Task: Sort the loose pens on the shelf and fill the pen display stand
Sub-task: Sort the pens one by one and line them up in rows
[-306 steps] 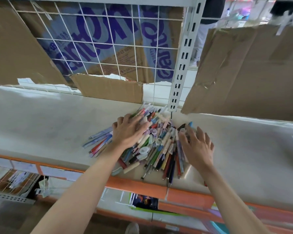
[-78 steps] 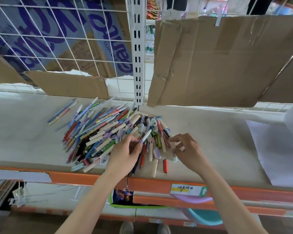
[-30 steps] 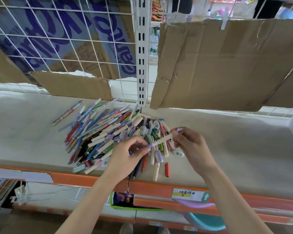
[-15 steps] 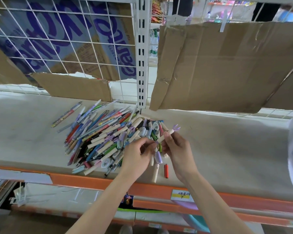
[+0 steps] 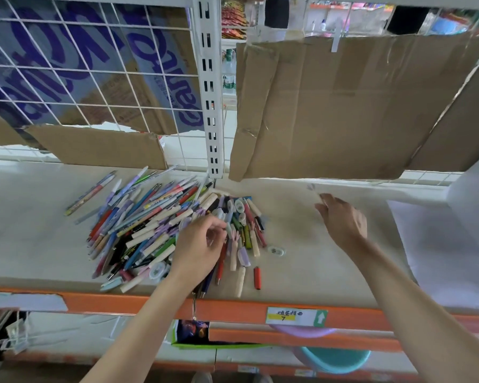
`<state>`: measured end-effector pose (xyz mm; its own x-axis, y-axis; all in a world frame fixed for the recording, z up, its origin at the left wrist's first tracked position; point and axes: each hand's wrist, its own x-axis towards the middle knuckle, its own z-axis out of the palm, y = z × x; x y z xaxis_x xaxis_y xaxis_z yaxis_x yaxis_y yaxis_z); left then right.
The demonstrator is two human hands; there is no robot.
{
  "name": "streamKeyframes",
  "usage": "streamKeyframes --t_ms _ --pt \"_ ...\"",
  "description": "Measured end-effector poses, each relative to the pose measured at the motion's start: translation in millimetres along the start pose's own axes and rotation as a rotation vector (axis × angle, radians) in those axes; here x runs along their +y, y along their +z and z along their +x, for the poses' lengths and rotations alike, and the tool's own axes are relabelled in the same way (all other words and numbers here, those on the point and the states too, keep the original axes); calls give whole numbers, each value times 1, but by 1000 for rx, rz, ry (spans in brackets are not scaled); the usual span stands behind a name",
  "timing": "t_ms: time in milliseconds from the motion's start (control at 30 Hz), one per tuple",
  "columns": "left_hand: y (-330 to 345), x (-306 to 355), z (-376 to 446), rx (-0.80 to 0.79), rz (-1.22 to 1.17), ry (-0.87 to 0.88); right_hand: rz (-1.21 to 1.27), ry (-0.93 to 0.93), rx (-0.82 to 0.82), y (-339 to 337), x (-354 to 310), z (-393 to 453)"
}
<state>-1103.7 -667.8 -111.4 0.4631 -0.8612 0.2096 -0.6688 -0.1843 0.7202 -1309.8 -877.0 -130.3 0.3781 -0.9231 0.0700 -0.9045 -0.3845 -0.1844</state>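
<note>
Head view, one moment of pen sorting on a store shelf.

Item: pile of loose pens [image 5: 161, 228], mixed colours, heaped on the shelf [image 5: 33, 233] left of centre, fanned toward the white slotted upright [image 5: 209, 87]. Strays at the near edge: a short red pen [image 5: 257, 277], a cream pen [image 5: 239, 277], a small oval tape-like piece [image 5: 275, 250] lying apart to the right.

Left hand [image 5: 202, 248]: at the pile's right fringe, fingers curled, tips pinching in among pastel barrels; which pen the grip takes cannot be told, as the fingers hide it.

Right hand [image 5: 343, 223]: raised over bare shelf right of the pile, fingers loosely extended toward a pale, blurred pen [image 5: 313, 187] with a lilac end at the back of the shelf. Whether the fingertips touch it cannot be told; it reads as a release.

Pen display stand: not in view.

Handling notes, as judgement: the step appears to be pulling like pens out and starting a separate group on the right. Best done by lifting one barrel clear at its end instead of dragging, so neighbours do not roll toward the orange shelf edge [image 5: 233, 309]. Lay matched pens parallel, tips one way, well apart from the pile. Move the near-edge strays inward early. Caps and small loose parts deserve their own spot.
</note>
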Motion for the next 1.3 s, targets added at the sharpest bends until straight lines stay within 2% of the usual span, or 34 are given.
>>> streamKeyframes --t_ms 333,600,667,767,867,1000,1133,1300 --pt "9 1 -4 -18 115 79 45 154 -68 19 9 5" --pt "6 -9 -7 2 251 51 -123 23 21 5 -1 -2" --pt "6 -11 -9 6 260 53 -76 -31 52 0 -13 -9" --pt "7 -12 -12 13 266 61 165 -197 123 -2 -41 -28" --pt "10 -10 -13 -6 285 62 346 -368 4 -1 -69 -49" --pt "11 -7 -12 -30 310 38 492 -433 -106 2 -90 -67" --pt "4 -14 -17 -32 343 18 416 -482 -240 10 -96 -75" --pt "-2 -21 -20 -16 276 13 380 -469 -179 15 -96 -75"
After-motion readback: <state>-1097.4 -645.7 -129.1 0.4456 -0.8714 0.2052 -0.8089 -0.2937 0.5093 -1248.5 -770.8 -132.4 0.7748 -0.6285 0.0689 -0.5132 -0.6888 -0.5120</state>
